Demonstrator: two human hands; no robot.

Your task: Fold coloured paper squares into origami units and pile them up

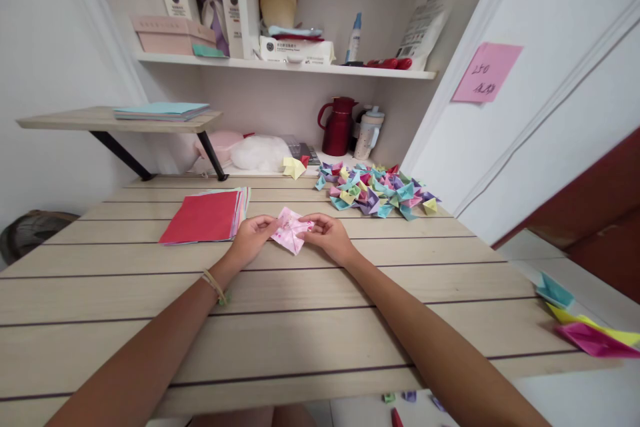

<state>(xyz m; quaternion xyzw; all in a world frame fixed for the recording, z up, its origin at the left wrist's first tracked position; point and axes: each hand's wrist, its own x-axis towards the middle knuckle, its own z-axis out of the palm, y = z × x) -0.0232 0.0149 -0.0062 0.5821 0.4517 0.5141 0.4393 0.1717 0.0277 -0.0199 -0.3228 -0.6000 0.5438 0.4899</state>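
Observation:
A pink patterned square of folded origami paper (289, 232) is held just above the table, one corner pointing down toward me. My left hand (254, 239) pinches its left corner between thumb and fingers. On the opposite side, my right hand (327, 236) grips the right corner, thumb in front and fingers behind. Fold lines cross near the paper's middle. Left of my left hand lies a stack of coloured paper squares (200, 217) with a red sheet on top. Beyond my right hand is a pile of small folded paper boats (375, 190) in many colours.
A yellow folded paper piece (293, 167) rests at the table's back. Larger paper boats (595, 340) sit at the right edge. A small raised shelf (75, 119) holds more paper at left. Behind stand a red jug (340, 127) and a pale cup (369, 135).

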